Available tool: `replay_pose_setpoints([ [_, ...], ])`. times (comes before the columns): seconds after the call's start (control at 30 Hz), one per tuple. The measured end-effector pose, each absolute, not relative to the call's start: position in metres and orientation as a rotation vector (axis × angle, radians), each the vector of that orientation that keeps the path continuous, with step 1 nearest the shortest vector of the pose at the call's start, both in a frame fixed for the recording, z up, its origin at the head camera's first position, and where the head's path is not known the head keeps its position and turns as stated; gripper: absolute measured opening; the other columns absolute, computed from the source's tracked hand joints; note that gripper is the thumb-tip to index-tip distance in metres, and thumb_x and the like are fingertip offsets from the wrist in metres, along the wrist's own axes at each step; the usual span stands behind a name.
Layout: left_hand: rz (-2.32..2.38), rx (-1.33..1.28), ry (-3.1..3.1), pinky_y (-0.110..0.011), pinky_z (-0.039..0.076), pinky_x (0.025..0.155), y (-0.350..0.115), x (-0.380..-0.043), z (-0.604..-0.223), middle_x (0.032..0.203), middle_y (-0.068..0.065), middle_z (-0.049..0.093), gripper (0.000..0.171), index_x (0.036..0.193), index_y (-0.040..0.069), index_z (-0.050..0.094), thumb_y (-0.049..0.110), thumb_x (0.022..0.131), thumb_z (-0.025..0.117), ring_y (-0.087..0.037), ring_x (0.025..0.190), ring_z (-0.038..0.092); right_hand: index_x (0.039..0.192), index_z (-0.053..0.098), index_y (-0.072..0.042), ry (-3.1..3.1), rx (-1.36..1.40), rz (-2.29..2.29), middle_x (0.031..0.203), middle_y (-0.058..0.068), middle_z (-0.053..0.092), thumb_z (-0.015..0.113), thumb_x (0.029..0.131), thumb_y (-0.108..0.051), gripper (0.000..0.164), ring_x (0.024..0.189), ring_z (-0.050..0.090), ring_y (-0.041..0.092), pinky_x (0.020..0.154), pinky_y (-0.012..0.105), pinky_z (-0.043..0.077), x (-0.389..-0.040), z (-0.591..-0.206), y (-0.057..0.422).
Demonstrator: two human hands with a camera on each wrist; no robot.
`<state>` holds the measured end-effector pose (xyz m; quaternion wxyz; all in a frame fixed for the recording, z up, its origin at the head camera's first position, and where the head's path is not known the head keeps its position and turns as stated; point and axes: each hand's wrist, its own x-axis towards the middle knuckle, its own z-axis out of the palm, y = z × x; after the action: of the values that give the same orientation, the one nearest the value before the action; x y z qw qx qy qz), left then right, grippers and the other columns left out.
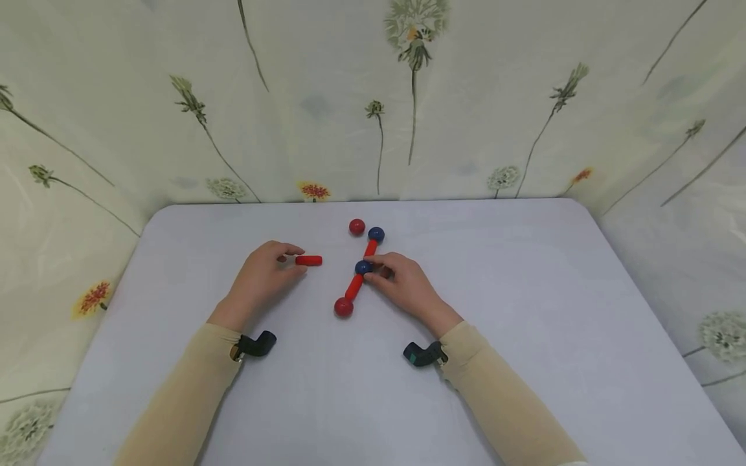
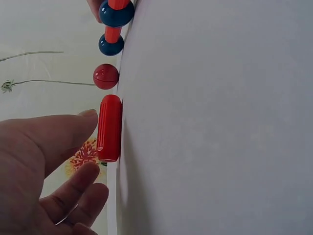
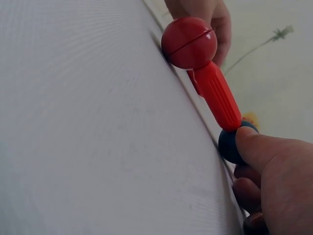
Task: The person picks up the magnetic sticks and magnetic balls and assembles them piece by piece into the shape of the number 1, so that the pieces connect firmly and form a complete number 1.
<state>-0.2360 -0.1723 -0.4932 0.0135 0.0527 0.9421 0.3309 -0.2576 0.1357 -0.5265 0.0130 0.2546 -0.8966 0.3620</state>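
Observation:
My right hand pinches the middle blue ball of a joined line of balls and rods. A red rod runs from it to a red ball at the near end. Another red rod leads to a blue ball at the far end. On the left, a loose red rod lies on the table, one end between the spread thumb and fingers of my left hand, which do not grip it. In the right wrist view, the thumb covers part of the held ball.
A separate red ball sits beside the far blue ball. The white table meets a flower-patterned cloth at its back edge. A dark camera mount is on the left wrist and another on the right.

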Motion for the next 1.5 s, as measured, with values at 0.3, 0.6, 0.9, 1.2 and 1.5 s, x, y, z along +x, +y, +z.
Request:
replay_pose_setpoints([
  [0.3, 0.982, 0.229, 2.901, -0.043, 0.047, 0.092, -0.168, -0.246, -0.494, 0.116, -0.005, 0.063, 0.037, 0.125, 0.018, 0.069, 0.030, 0.090, 0.073, -0.024, 0.104, 0.055, 0.130, 0.066, -0.017, -2.779, 0.753, 1.136, 0.098, -0.006, 0.063, 0.071, 0.093, -0.032, 0.040, 0.085, 0.055, 0.010, 0.076, 0.028, 0.049, -0.258, -0.526, 0.135],
  [0.6, 0.893, 0.211, 2.934, -0.041, 0.048, 0.086, -0.161, -0.247, -0.490, 0.107, -0.006, 0.065, 0.029, 0.117, 0.015, 0.073, 0.027, 0.091, 0.074, -0.024, 0.095, 0.055, 0.130, 0.066, -0.017, -2.791, 0.707, 1.116, 0.098, -0.005, 0.063, 0.071, 0.093, -0.031, 0.041, 0.085, 0.055, 0.012, 0.075, 0.029, 0.049, -0.257, -0.524, 0.136],
  [0.9, 0.807, 0.233, 2.947, -0.040, 0.050, 0.082, -0.159, -0.249, -0.486, 0.102, -0.005, 0.067, 0.028, 0.114, 0.012, 0.073, 0.026, 0.090, 0.074, -0.024, 0.091, 0.058, 0.129, 0.066, -0.016, -2.781, 0.709, 1.125, 0.099, -0.004, 0.064, 0.072, 0.092, -0.030, 0.040, 0.084, 0.056, 0.011, 0.075, 0.028, 0.049, -0.256, -0.522, 0.135],
  [1.2, 0.842, 0.154, 2.925, -0.039, 0.050, 0.080, -0.160, -0.243, -0.490, 0.103, -0.004, 0.066, 0.032, 0.115, 0.013, 0.072, 0.032, 0.090, 0.074, -0.023, 0.091, 0.057, 0.130, 0.066, -0.017, -2.780, 0.710, 1.131, 0.098, -0.005, 0.063, 0.072, 0.092, -0.030, 0.040, 0.083, 0.055, 0.011, 0.074, 0.028, 0.049, -0.257, -0.524, 0.135],
  [1.5, 0.943, 0.140, 2.921, -0.037, 0.047, 0.075, -0.165, -0.227, -0.488, 0.100, -0.001, 0.065, 0.033, 0.112, 0.015, 0.073, 0.037, 0.088, 0.075, -0.022, 0.089, 0.056, 0.130, 0.066, -0.017, -2.783, 0.710, 1.119, 0.100, -0.005, 0.063, 0.071, 0.092, -0.031, 0.040, 0.084, 0.055, 0.010, 0.075, 0.028, 0.049, -0.258, -0.526, 0.137],
])
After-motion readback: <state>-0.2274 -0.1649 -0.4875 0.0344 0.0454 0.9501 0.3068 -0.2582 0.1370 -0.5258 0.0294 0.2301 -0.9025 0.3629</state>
